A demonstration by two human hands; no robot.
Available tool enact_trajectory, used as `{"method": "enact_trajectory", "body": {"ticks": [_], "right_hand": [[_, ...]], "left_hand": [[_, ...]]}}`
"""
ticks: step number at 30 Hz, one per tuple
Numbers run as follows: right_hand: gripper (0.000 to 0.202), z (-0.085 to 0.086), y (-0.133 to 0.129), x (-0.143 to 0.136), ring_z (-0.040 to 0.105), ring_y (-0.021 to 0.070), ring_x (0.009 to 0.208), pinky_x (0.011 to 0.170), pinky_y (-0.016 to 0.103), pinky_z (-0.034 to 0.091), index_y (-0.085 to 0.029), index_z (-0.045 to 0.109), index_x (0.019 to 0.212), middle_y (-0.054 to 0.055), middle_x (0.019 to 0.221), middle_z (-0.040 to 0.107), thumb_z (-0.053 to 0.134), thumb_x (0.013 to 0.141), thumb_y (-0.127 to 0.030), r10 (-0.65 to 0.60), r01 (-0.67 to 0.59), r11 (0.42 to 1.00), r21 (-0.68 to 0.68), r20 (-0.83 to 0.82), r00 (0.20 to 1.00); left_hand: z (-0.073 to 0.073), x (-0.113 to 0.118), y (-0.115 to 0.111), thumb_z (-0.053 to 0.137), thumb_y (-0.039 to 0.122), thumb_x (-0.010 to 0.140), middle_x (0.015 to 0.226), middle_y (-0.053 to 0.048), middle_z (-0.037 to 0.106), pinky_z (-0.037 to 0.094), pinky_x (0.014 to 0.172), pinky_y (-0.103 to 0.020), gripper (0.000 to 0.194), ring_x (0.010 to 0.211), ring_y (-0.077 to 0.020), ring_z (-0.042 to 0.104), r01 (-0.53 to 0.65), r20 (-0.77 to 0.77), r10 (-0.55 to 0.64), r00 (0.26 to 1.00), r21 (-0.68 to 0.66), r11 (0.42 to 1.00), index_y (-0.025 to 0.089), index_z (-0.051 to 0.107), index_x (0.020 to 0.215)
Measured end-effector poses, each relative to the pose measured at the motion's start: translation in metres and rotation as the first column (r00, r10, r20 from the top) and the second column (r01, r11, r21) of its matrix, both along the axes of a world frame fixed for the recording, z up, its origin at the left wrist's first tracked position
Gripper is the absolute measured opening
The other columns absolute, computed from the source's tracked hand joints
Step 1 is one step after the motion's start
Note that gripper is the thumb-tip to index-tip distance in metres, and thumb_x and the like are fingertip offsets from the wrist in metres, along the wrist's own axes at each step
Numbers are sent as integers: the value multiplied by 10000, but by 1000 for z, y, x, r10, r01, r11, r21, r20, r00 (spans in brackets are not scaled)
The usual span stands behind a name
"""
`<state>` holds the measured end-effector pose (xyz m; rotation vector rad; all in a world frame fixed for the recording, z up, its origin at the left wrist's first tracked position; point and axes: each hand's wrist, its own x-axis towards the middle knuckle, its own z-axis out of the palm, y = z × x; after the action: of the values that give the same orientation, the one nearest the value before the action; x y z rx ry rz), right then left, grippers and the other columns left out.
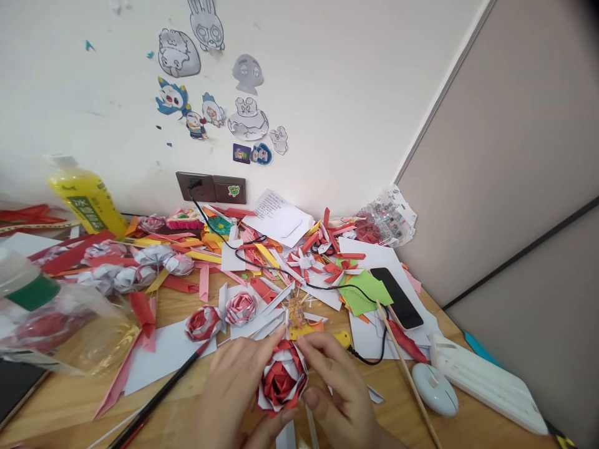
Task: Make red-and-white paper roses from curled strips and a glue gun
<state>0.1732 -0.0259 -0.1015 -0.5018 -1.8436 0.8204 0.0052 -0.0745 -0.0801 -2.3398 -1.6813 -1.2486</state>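
Both hands low in view, near centre, bare, backs turned mostly upward. Left hand point(236, 377) enters from the bottom edge, its fingers slanting up and to the right; index tip at the top, thumb point(276, 424) below, bent inward. Right hand point(339, 383) comes in from lower right, knuckles bent, fingers pointing left, its thumb tip lower than the index tip. Hands face each other, fingertips curved inward as a shared two-sided grip, index tips near one another. Right wrist partly visible at the bottom; upper arms out of frame.
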Motion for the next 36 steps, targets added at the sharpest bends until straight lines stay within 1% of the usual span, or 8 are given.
{"method": "enact_trajectory", "body": {"ticks": [10, 15, 19, 22, 25, 27, 30, 36], "right_hand": [[480, -11, 3, -6, 565, 153, 804, 749, 269, 495, -352, 560, 1279, 48, 1054, 594, 606, 835, -528, 1, -49, 943, -329, -143, 990], [462, -11, 6, -5, 590, 176, 826, 750, 282, 503, -287, 651, 1168, 60, 1014, 628, 665, 780, -537, -106, 15, 870, -494, -158, 982], [386, -13, 9, -2, 619, 209, 897, 800, 315, 503, -241, 680, 1088, 74, 986, 665, 614, 830, -520, -121, 23, 802, -597, -125, 985], [348, -16, 10, 0, 620, 212, 925, 827, 321, 495, -240, 679, 1071, 78, 1006, 671, 591, 855, -498, -99, 12, 833, -554, -129, 987], [372, -17, 8, 0, 617, 189, 836, 750, 291, 503, -246, 670, 1091, 67, 984, 663, 654, 807, -487, -69, 8, 888, -460, -117, 991], [374, -16, 8, -1, 601, 174, 780, 715, 281, 500, -239, 676, 1075, 62, 964, 659, 688, 780, -468, -102, 60, 908, -415, -79, 992], [309, -14, 7, -3, 592, 170, 762, 704, 281, 497, -227, 692, 1028, 65, 949, 662, 662, 807, -441, -156, 125, 909, -397, -47, 987], [250, -11, 8, -1, 611, 186, 847, 734, 284, 501, -256, 701, 1039, 61, 949, 661, 598, 869, -408, -125, 99, 946, -309, -64, 990]], "left_hand": [[-6, 0, 1, 530, 416, 862, 1040, -33, 731, 557, 782, -323, 448, 935, -229, 684, 10, 25, -10, 1000, -11, 1000, 312, 484, 1296], [-12, -5, 2, 578, 395, 840, 1245, -45, 652, 527, 910, -361, 564, 1106, -244, 628, 23, 21, -22, 1000, -17, 1000, 326, 382, 1364], [-15, -10, 4, 577, 340, 854, 1256, -3, 647, 539, 894, -305, 556, 1066, -192, 654, 66, 63, -59, 996, -106, 992, 373, 352, 1361], [-19, -11, 8, 606, 335, 836, 1194, 11, 682, 570, 829, -275, 489, 1004, -183, 684, 49, 137, -29, 990, -140, 989, 368, 429, 1291], [-21, -11, 12, 636, 338, 813, 1102, 10, 717, 595, 756, -258, 434, 936, -187, 708, 16, 194, 11, 981, -134, 991, 346, 483, 1219], [-21, -10, 13, 660, 333, 793, 1067, 15, 725, 598, 734, -246, 431, 911, -185, 713, 13, 211, 15, 977, -131, 991, 346, 493, 1191], [-21, -9, 12, 675, 311, 781, 1047, 31, 727, 593, 744, -235, 431, 907, -172, 711, 28, 240, 8, 971, -147, 989, 359, 493, 1169], [-26, -11, 9, 668, 290, 781, 1100, 1, 709, 584, 795, -269, 442, 967, -194, 698, 37, 284, 9, 959, -154, 987, 336, 503, 1188]]}}
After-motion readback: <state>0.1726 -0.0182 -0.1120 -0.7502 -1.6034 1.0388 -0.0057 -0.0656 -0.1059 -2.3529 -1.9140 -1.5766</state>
